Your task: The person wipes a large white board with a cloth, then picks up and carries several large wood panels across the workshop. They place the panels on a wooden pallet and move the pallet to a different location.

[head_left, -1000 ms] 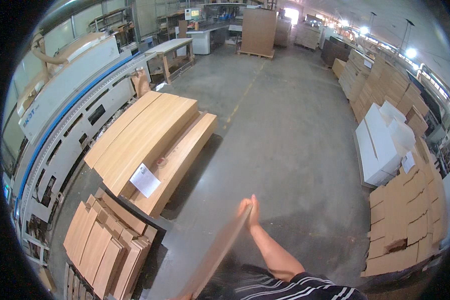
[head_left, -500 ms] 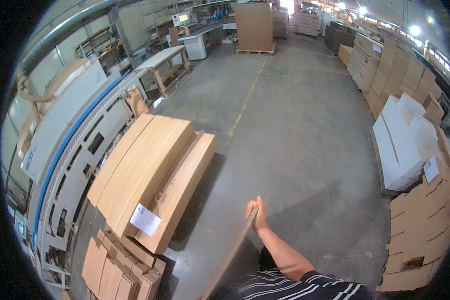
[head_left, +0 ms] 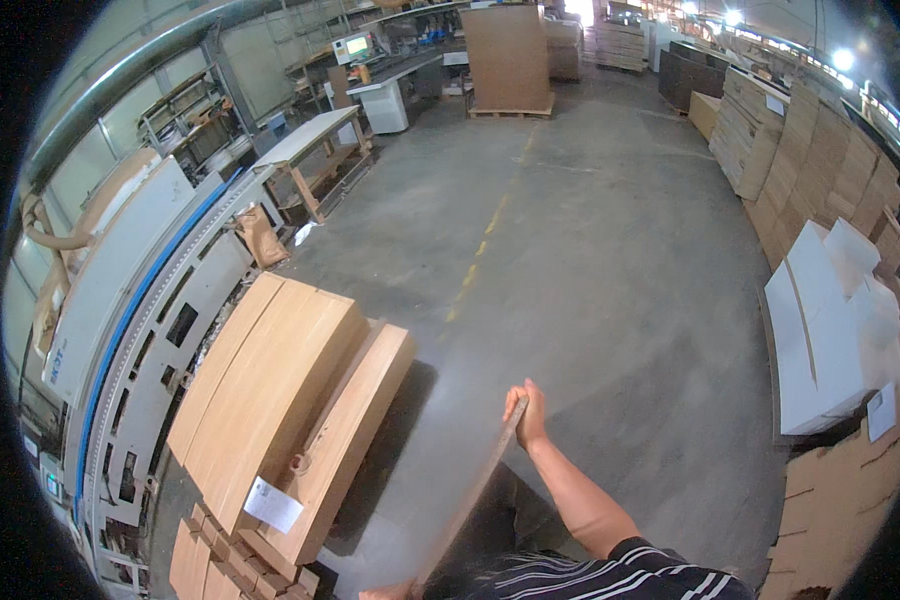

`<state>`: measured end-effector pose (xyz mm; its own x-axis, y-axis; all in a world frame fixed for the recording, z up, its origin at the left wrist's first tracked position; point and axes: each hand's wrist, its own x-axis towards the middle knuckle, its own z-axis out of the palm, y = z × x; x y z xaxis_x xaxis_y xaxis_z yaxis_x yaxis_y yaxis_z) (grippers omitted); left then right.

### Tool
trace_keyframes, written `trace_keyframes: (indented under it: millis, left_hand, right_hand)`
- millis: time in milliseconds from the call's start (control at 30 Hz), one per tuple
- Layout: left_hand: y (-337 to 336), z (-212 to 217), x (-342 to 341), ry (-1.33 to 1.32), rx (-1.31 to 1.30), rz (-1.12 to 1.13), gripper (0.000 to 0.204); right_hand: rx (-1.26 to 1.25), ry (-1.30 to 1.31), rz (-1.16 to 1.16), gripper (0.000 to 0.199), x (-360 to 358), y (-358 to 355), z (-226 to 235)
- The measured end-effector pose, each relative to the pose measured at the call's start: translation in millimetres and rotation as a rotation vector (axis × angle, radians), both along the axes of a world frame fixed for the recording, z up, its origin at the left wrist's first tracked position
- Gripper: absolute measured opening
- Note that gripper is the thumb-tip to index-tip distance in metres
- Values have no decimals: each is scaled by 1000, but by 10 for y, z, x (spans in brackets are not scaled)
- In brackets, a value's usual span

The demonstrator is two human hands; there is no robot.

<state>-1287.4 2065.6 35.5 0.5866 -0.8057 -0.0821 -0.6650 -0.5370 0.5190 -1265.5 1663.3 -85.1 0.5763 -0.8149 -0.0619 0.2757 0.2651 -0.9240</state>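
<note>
A long, thin wooden board (head_left: 478, 485) is seen nearly edge-on in front of my body, slanting from the lower edge up toward the right. My right hand (head_left: 528, 411) is closed round its far end, with the arm stretched forward. At the lower edge only a part of my left hand (head_left: 390, 591) shows, against the near end of the board; most of its fingers are cut off by the picture. Left of the board lies a stack of light wood panels (head_left: 270, 350), with a white paper sheet (head_left: 273, 505) and a roll of tape (head_left: 300, 463) on it.
A long white machine with a blue rail (head_left: 135, 310) runs along the left. A worktable (head_left: 305, 138) stands beyond it. Ahead is a tall brown stack (head_left: 507, 60) on a pallet. Cardboard stacks (head_left: 820, 150) and white wrapped panels (head_left: 820, 340) line the right of the grey floor (head_left: 590, 260).
The view has shifted, and the panel stack now sits lower in it. The board and my right hand have moved slightly right. More of my left hand shows at the lower edge.
</note>
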Motion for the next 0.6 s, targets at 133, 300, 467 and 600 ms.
trace_keyframes:
  millis: [133, 300, 467, 600]
  left_hand:
    - [-813, 24, 403, -60, -11, 59, 20]
    - [-1915, 77, 930, -63, -63, 72, 17]
    - [-2825, 132, 1406, 16, -38, 42, 10]
    - [-3488, 159, 1757, 27, -108, 50, 9]
  right_hand:
    - [-73, -6, 52, 63, 482, -832, 43]
    - [-151, 18, 63, 63, 1066, -1906, 119]
    - [-42, -15, 58, 63, 1529, -2785, 78]
    - [-22, 1, 82, 64, 1893, -3455, 124]
